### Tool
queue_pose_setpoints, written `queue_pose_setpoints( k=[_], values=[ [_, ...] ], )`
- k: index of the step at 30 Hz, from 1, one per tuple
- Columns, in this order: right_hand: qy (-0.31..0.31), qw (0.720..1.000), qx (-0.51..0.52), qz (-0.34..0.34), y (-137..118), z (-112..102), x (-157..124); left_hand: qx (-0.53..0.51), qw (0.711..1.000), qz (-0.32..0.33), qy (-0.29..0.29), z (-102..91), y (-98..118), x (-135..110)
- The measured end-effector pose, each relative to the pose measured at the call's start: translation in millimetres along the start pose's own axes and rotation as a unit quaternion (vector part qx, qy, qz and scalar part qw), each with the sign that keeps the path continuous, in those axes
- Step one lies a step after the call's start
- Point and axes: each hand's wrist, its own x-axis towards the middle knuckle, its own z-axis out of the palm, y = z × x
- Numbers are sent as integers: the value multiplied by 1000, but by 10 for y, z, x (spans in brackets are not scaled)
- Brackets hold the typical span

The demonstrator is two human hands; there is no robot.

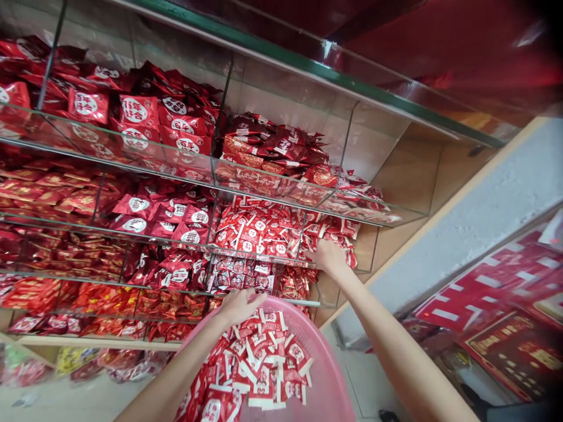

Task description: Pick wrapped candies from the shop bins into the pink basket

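A pink plastic basket (329,357) below me holds a heap of small red-and-white wrapped packets (264,357). My left hand (240,306) is at the basket's far rim, in front of the lowest shelves, with its fingers stretched out and slightly apart. Farther up on the right, my right hand (329,256) reaches over the glass front of a shelf compartment into similar red-and-white packets (345,228). Its fingers are curled, and their tips are hidden, so what they hold does not show.
Tiered shelves with glass dividers (347,143) carry several kinds of red packets (182,126). A glass shelf edge (308,50) crosses above. Plastic bags (136,363) lie under the lowest shelf. At right are a pale wall (479,217) and red printed packages (514,351).
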Motion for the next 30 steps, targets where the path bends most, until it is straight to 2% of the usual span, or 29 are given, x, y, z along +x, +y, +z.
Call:
queue_pose_setpoints(
  k=[2,5,10,14,18,20,22,24,26,28,30],
  values=[
    [-34,999,-13,14,-60,21,111,-5,1000,-1,-2,6,-8,-3],
    [-36,999,-21,16,-79,33,158,8,1000,-1,-1,2,-5,-16],
    [-6,999,-40,23,-27,-31,44,21,1000,9,6,0,-8,-25],
    [47,997,-39,41,142,-148,-57,10,1000,11,-1,20,-27,-16],
    [124,990,36,59,433,-320,-249,5,1000,9,-6,20,-23,-21],
    [172,978,110,47,539,-371,-440,8,1000,6,-6,15,-15,-25],
    [191,961,198,23,572,-345,-687,12,1000,4,-8,12,-10,-25],
    [152,946,287,-8,526,-218,-953,8,1000,5,-12,11,-8,-21],
    [68,931,356,-47,430,1,-1191,6,1000,6,-14,10,-10,-15],
    [-7,921,382,-76,325,258,-1376,7,1000,5,-16,10,-16,-7],
    [-45,921,380,-80,247,493,-1504,7,1000,2,-17,13,-25,3]
  ],
)
